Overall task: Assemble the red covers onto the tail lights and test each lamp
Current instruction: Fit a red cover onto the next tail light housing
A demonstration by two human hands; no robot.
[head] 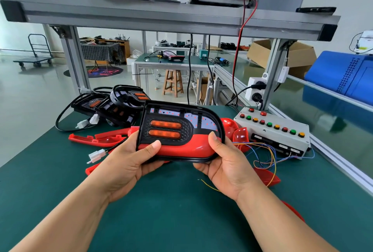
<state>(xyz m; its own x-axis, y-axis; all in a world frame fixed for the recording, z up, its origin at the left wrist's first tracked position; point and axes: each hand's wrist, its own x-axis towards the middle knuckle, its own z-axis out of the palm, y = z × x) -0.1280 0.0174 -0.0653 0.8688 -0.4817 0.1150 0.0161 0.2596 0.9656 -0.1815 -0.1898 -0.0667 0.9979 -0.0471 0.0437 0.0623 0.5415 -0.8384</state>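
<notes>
Tail light with its red cover along the lower edge is held up above the green bench. The left hand grips its left end and the right hand its right end, both thumbs pressing the cover. Spare tail lights and loose red covers lie behind, a button box to the right.

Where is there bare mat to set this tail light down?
Bare: mat between the forearms and outside the left one. Crowded: red covers beyond the left hand, wires and button box past the right hand, unfinished lamps far left.
</notes>
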